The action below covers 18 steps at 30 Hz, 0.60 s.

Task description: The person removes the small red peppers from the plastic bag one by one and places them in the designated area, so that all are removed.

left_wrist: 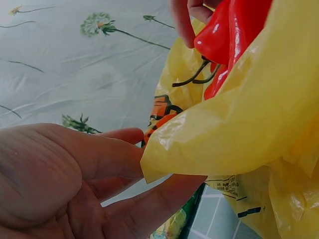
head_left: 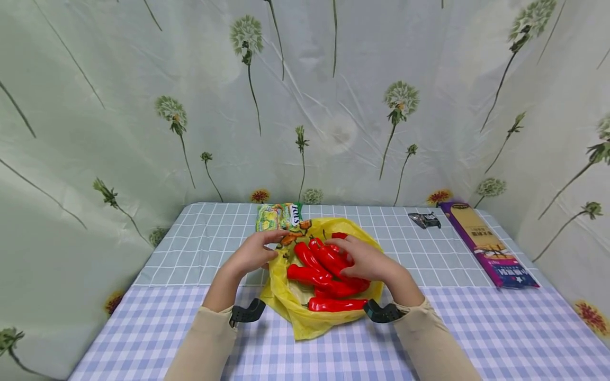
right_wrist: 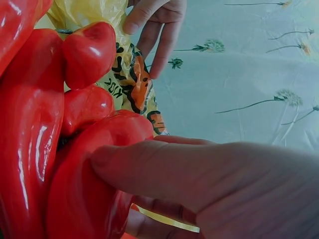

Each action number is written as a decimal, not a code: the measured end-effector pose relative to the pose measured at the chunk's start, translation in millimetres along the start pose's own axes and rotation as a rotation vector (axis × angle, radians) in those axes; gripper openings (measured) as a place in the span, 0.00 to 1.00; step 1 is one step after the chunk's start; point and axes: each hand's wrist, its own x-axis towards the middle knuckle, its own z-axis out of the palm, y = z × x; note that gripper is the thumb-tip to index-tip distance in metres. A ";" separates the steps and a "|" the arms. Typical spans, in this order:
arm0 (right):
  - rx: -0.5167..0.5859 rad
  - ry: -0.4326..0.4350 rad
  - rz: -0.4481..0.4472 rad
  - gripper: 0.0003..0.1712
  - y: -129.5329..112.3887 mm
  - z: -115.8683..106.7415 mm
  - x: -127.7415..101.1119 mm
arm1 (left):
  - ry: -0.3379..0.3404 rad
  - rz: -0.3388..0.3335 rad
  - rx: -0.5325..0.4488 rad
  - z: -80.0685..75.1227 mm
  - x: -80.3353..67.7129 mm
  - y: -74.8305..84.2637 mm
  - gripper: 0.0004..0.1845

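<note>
A yellow plastic bag (head_left: pixel 290 301) lies open on the checked tablecloth with several red peppers (head_left: pixel 310 275) in it. My left hand (head_left: pixel 267 248) pinches the bag's left rim between thumb and fingers; the left wrist view shows the yellow bag (left_wrist: pixel 249 124) caught in the left hand (left_wrist: pixel 144 174). My right hand (head_left: pixel 352 259) lies on the pile and grips one red pepper (right_wrist: pixel 75 199), right hand (right_wrist: pixel 119 194) with the thumb across its top and fingers curled beneath. More peppers (right_wrist: pixel 30 114) fill the left of that view.
A green and yellow snack packet (head_left: pixel 278 216) lies just behind the bag. A long purple box (head_left: pixel 486 246) and a small dark packet (head_left: pixel 425 219) sit at the table's far right. A dandelion-print curtain (head_left: pixel 305 106) encloses the table.
</note>
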 end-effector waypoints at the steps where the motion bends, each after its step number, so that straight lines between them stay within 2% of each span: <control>1: -0.002 0.000 0.004 0.42 -0.1 -0.1 0.3 | 0.000 -0.002 0.000 0.0 0.2 -0.2 0.31; 7: 0.009 0.011 -0.004 0.40 -0.1 -3.0 -0.1 | -0.007 -0.010 0.011 1.3 -0.9 0.3 0.31; 12: 0.042 0.067 -0.055 0.39 1.8 -9.4 -3.5 | -0.035 0.018 0.024 1.4 -2.1 1.0 0.29; 18: 0.102 0.132 -0.052 0.40 7.1 -18.0 -8.3 | -0.054 0.032 0.052 2.4 -1.1 0.2 0.29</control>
